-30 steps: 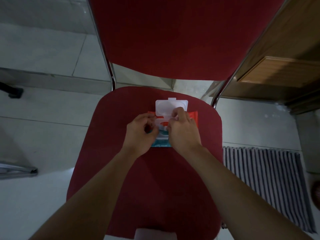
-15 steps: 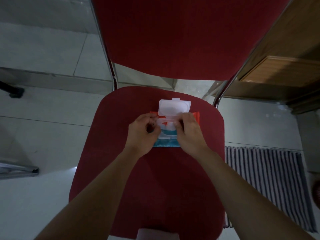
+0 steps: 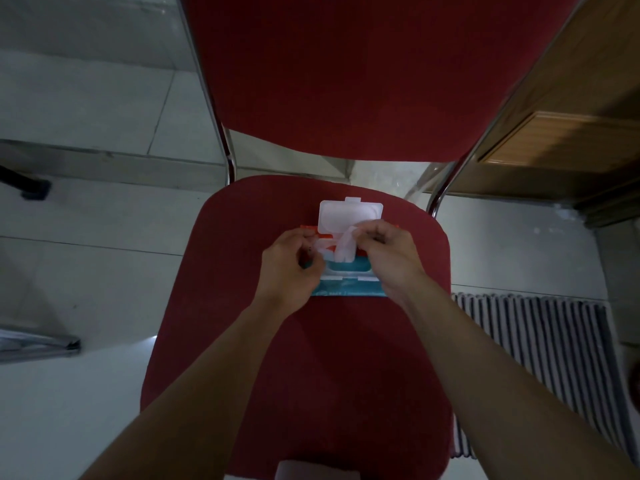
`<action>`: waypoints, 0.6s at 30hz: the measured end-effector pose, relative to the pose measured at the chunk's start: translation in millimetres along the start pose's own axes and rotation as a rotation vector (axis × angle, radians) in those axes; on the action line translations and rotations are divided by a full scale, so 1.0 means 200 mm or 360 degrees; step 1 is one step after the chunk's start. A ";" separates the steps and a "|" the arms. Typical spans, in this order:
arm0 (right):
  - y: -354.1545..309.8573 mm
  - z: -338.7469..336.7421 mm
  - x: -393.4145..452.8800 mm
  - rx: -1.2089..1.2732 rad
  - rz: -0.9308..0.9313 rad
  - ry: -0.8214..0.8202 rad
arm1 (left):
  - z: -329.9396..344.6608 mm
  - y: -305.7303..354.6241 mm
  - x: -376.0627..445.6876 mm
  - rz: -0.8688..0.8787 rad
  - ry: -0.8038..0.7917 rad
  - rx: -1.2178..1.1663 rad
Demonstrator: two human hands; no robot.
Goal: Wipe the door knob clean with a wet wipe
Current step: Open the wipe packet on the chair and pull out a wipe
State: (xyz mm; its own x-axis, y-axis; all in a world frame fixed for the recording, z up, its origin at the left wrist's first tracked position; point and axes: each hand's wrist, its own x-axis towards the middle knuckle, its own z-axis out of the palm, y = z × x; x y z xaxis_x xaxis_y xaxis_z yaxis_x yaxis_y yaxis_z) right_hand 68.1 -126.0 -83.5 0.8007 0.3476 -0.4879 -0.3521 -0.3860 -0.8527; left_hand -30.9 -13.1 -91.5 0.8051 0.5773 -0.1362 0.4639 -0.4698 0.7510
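At frame centre, the right hand point(image 3: 389, 258) pinches a wet wipe point(image 3: 343, 247) rising from the open wipes pack point(image 3: 346, 275); the left hand point(image 3: 289, 265) presses curled fingers on the pack's left end.

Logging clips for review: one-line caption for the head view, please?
Right hand pulls a wet wipe from the open pack on a red chair seat; left hand steadies the pack.

Both forearms reach forward; left hand point(image 3: 289, 263) and right hand point(image 3: 389, 258) pinch.
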 end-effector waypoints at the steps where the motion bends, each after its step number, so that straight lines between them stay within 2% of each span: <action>1: 0.00 0.00 0.00 0.0083 0.0045 0.0020 | 0.00 0.00 0.00 -0.0009 -0.0003 0.0010; 3: 0.00 -0.02 0.01 0.0089 0.0067 0.0005 | 0.00 0.00 0.00 -0.0018 -0.0009 0.0025; 6: -0.01 -0.04 0.01 -0.0155 -0.0011 -0.0209 | 0.00 0.01 0.00 -0.0029 -0.0009 -0.0006; 9: -0.05 -0.04 0.00 -0.0678 -0.0345 -0.0408 | 0.00 0.01 -0.01 -0.0024 -0.0016 -0.0016; 11: -0.06 -0.02 0.00 -0.0845 -0.0513 -0.0417 | 0.00 0.02 -0.01 -0.0015 -0.0014 -0.0001; 13: -0.06 -0.01 0.01 -0.0686 -0.0465 -0.0353 | 0.00 0.01 -0.01 -0.0005 -0.0025 0.0001; 18: -0.05 0.03 0.00 -0.0020 -0.0090 -0.0151 | 0.01 0.01 -0.01 0.0001 -0.0049 0.0000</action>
State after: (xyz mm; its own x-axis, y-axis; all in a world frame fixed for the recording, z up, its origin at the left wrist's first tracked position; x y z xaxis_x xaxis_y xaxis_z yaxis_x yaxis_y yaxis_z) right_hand 68.6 -116.7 -76.3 0.7694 0.4484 -0.4548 -0.3009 -0.3737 -0.8774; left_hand -30.6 -16.1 -91.7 0.8165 0.5561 -0.1552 0.4632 -0.4704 0.7511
